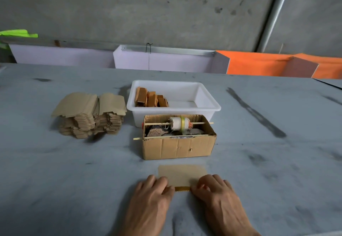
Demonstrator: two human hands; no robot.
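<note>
A flat tan paper sheet (182,173) lies on the grey table just in front of me. Its near edge shows a darker yellow-brown strip (182,189) between my hands. My left hand (153,193) sits on the sheet's near left corner with bent fingers over the edge. At the near right corner, my right hand (212,191) has its fingers curled, fingertips at the strip's end. Both hands grip that near edge.
An open cardboard box (177,147) stands just beyond the sheet, with a thread spool (179,123) on a stick across it. Behind it is a white plastic tub (205,106) holding brown folded pieces (150,99). A stack of tan paper cut-outs (88,113) sits at left.
</note>
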